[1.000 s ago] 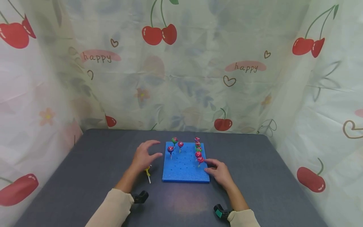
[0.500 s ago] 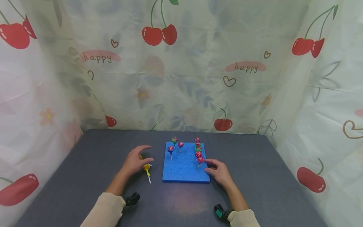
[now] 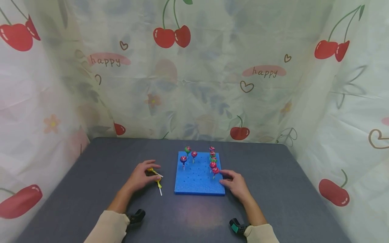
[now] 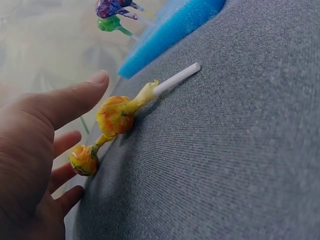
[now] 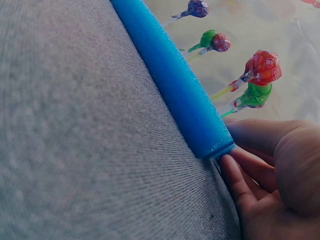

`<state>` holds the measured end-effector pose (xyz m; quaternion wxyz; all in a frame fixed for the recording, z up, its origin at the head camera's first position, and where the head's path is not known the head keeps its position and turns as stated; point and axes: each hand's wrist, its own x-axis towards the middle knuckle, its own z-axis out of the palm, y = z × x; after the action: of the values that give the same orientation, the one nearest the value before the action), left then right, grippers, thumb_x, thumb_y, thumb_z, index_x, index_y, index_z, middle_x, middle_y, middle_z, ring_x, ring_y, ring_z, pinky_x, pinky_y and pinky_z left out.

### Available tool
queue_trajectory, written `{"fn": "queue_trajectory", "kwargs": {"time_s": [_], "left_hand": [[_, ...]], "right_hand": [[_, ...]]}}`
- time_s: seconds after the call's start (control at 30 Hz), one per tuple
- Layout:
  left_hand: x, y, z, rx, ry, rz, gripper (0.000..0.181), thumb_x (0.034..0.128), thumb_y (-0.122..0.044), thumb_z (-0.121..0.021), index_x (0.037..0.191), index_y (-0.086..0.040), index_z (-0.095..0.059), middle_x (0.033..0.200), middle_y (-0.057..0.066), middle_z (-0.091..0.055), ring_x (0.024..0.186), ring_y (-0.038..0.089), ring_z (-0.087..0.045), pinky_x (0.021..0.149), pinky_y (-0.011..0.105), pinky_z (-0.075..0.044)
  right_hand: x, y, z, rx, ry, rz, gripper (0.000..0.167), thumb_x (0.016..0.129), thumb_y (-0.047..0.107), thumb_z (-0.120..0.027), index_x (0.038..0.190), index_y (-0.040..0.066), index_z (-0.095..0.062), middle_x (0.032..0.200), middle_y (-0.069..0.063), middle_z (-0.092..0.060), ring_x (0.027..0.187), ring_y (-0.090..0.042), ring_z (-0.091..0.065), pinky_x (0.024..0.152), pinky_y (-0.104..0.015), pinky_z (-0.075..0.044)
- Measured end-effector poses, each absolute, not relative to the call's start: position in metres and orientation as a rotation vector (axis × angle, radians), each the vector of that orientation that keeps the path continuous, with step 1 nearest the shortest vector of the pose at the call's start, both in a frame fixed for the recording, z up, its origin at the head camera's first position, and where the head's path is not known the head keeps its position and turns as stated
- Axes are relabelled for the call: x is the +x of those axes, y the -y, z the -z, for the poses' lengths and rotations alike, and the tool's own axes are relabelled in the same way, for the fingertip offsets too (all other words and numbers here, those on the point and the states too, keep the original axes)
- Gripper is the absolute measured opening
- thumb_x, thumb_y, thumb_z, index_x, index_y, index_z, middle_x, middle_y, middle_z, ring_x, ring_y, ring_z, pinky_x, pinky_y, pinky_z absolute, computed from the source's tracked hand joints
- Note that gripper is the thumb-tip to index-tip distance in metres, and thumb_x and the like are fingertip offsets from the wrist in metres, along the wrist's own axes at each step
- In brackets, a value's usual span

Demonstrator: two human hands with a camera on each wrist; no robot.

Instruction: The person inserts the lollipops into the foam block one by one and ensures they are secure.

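Note:
In the head view my left hand [image 3: 140,176] hovers at the left of the board with thumb and fingers spread around two yellow-wrapped lollipops lying on the table. The nearer lollipop [image 4: 115,116] has its white stick toward me; the other yellow lollipop [image 4: 84,160] lies just beyond it. No firm grip on either shows. At the right edge of a blue foam board [image 3: 194,186], my right hand [image 3: 235,185] holds the edge between thumb and fingers. Upright in that board stand a purple lollipop [image 3: 183,159], others near it, and a right-hand row including a red lollipop [image 3: 215,170].
The dark grey table [image 3: 194,216] extends around the board. Rows of small holes run across the board's top. Behind the table hangs a pale curtain [image 3: 206,108] printed with cherries. Each wrist wears a black device, such as the left wrist device [image 3: 136,216].
My left hand has drawn back leftward from beside the board to the yellow lollipops, its thumb and fingers now closer together. The right hand stays at the board's edge.

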<state>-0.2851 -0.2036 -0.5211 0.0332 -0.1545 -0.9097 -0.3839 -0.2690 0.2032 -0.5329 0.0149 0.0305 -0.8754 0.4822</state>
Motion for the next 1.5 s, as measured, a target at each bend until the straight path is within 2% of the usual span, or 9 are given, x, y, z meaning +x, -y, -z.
{"fn": "queue_trajectory", "kwargs": {"time_s": [0.23,0.5,0.8,1.3,1.5], "left_hand": [[-0.283,0.206,0.52,-0.536,2.836,1.2,0.029,0.0818,-0.029,-0.079,0.107,-0.016,-0.075,0.145,0.017,-0.044,0.134,0.045,-0.032,0.104,0.066,-0.022],[-0.284,0.209,0.518,-0.545,2.914,1.149,0.025,0.0827,-0.028,-0.079,0.107,-0.022,-0.075,0.15,0.017,-0.038,0.136,0.046,-0.026,0.103,0.069,-0.019],[-0.286,0.212,0.519,-0.585,2.931,1.131,0.025,0.0833,-0.026,-0.078,0.108,-0.022,-0.075,0.152,0.018,-0.034,0.137,0.046,-0.023,0.104,0.069,-0.018],[-0.286,0.209,0.514,-0.539,2.844,1.171,0.023,0.0832,-0.021,-0.078,0.105,-0.019,-0.074,0.151,0.018,-0.035,0.136,0.046,-0.023,0.103,0.069,-0.018],[-0.284,0.203,0.508,-0.476,2.809,1.201,0.029,0.0833,-0.024,-0.079,0.111,-0.018,-0.072,0.148,0.015,-0.042,0.136,0.043,-0.029,0.105,0.066,-0.021]], "right_hand": [[-0.268,-0.203,0.532,0.093,2.726,-1.489,0.036,0.089,0.011,-0.072,0.125,0.012,-0.066,0.125,-0.009,-0.062,0.112,-0.028,-0.059,0.093,-0.046,-0.048],[-0.268,-0.203,0.532,0.102,2.719,-1.496,0.036,0.089,0.011,-0.072,0.124,0.012,-0.066,0.125,-0.009,-0.061,0.112,-0.029,-0.059,0.093,-0.046,-0.047],[-0.268,-0.203,0.532,0.096,2.726,-1.492,0.036,0.089,0.012,-0.072,0.124,0.012,-0.066,0.125,-0.009,-0.062,0.113,-0.028,-0.059,0.093,-0.046,-0.048],[-0.269,-0.203,0.531,0.101,2.713,-1.503,0.036,0.089,0.011,-0.072,0.124,0.012,-0.066,0.124,-0.009,-0.062,0.112,-0.028,-0.058,0.093,-0.045,-0.048],[-0.268,-0.203,0.532,0.106,2.709,-1.5,0.035,0.089,0.01,-0.072,0.124,0.012,-0.066,0.124,-0.008,-0.062,0.112,-0.027,-0.059,0.093,-0.045,-0.048]]}}
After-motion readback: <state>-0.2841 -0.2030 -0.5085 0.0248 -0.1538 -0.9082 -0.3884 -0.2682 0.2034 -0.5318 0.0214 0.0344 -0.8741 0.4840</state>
